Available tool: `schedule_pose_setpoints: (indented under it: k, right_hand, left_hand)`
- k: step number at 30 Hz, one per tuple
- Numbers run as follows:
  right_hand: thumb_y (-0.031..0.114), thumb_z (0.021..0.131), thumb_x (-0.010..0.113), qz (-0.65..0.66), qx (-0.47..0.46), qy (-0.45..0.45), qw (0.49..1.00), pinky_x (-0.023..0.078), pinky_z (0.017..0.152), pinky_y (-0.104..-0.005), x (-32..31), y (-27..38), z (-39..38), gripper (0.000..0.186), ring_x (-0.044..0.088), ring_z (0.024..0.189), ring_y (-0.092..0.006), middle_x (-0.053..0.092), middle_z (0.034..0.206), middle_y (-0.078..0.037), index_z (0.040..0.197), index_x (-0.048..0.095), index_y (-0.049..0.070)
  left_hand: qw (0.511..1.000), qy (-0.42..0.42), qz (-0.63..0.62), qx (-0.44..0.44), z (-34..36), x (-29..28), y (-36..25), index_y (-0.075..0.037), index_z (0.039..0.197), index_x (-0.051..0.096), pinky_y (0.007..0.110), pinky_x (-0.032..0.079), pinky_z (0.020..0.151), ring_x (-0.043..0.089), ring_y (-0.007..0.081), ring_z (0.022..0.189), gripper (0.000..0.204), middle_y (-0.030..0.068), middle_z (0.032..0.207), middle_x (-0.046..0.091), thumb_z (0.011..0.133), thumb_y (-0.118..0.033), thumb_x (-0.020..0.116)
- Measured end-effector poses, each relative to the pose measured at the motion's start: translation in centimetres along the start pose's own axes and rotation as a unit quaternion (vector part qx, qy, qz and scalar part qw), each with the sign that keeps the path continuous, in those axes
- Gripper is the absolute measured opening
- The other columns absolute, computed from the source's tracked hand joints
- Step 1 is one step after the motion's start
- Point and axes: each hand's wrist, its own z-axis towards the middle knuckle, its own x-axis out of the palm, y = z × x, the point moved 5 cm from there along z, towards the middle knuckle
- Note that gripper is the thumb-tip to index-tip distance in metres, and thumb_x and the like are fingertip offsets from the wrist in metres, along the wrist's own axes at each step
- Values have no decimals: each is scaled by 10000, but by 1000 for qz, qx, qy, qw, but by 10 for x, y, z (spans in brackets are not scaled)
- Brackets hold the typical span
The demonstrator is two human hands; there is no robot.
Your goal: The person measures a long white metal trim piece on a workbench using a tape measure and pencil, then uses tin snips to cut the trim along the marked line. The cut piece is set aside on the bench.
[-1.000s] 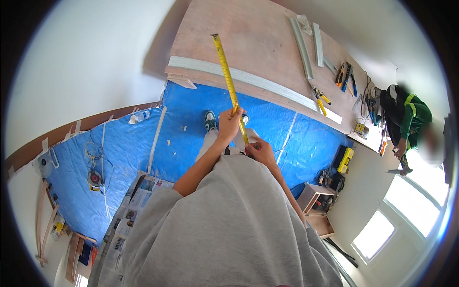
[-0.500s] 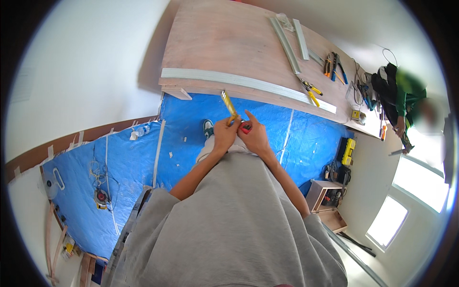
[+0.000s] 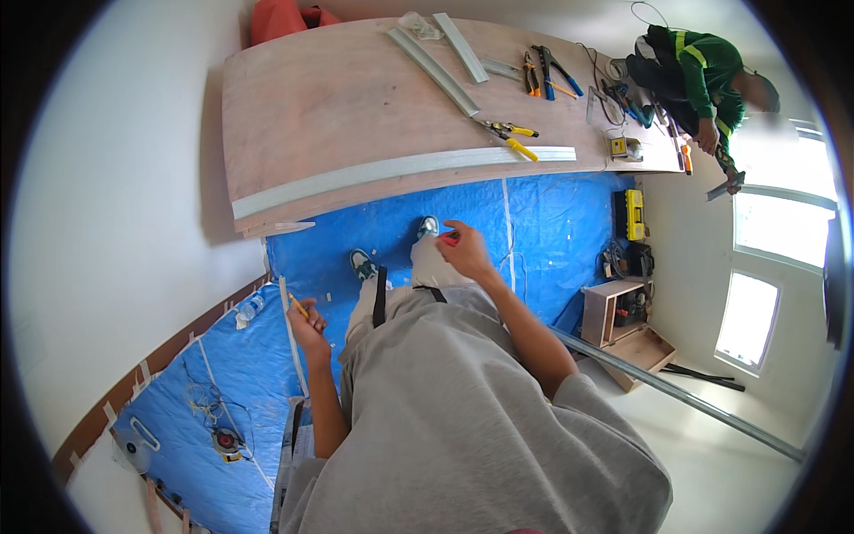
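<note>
My right hand (image 3: pixel 469 253) is closed round a red tape measure (image 3: pixel 451 238), held over the floor in front of my trousers; the fingers cover most of its case and no blade shows. Low on the left, my left hand (image 3: pixel 310 331) grips a thin yellow pencil (image 3: pixel 298 306) that points up and away from me. Beyond both hands, a long pale metal profile (image 3: pixel 400 168) lies along the near edge of the wooden table (image 3: pixel 311 107). Snips with yellow handles (image 3: pixel 514 140) rest by its right part.
Metal channels (image 3: pixel 434 71), orange-handled pliers (image 3: pixel 531 75) and a blue-handled tool (image 3: pixel 553 71) lie on the table. At the right, another person in a green top (image 3: pixel 712 67) holds a tool. Blue sheeting (image 3: pixel 551 222) covers the floor, with a circular saw (image 3: pixel 227 441) and bottle (image 3: pixel 252 307).
My hands have parted: the left went down and left, while the right stays in front with the tape measure. The yellow blade is no longer visible. My view has shifted, showing both shoes.
</note>
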Motion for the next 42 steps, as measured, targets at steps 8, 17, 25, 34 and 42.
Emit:
schedule_pose_setpoints:
  k: [8, 17, 25, 34, 42]
  right_hand:
    - [300, 851, 780, 0, 83, -117, 990, 588, 781, -390, -139, -130, 145, 436, 756, 838, -266, 775, 931, -193, 1167, 743, 3]
    - [104, 844, 687, -245, -32, -169, 954, 541, 896, -483, -289, -186, 351, 357, 661, 1055, -373, 655, 1119, -188, 1196, 681, 46]
    - [268, 850, 788, -369, -11, -107, 923, 444, 1050, -517, -329, -231, 411, 556, 541, 1287, -316, 587, 1328, -108, 1350, 593, 124]
    - [418, 895, 742, -113, 113, -365, 917, 450, 1070, -510, -416, -319, 463, 689, 560, 1243, -435, 579, 1348, -260, 1419, 533, 23]
    - [422, 776, 851, -115, 296, -338, 886, 553, 921, -438, -483, -432, 519, 613, 708, 1022, -361, 739, 1101, -208, 1189, 698, -4]
  left_hand:
    - [994, -29, 102, 39, 18, 52, -2, -52, 987, 624, 275, 369, 552, 410, 94, 563, 264, -16, 651, 455, 1065, -261, 481]
    - [940, 20, 323, 109, 10, 243, 31, 34, 1185, 667, 268, 521, 681, 666, 129, 773, 239, 90, 872, 715, 1043, -149, 605]
    - [893, 78, 427, 117, -16, 365, 69, 74, 1186, 656, 298, 545, 803, 704, 169, 839, 267, 128, 935, 742, 1038, -144, 616]
    - [847, 44, 506, 157, 5, 409, 71, 38, 1127, 716, 310, 543, 781, 687, 164, 851, 214, 105, 960, 717, 984, -117, 684]
    - [810, 33, 569, 141, -2, 410, 83, 6, 1112, 743, 313, 544, 781, 688, 185, 850, 205, 90, 943, 652, 947, -115, 730]
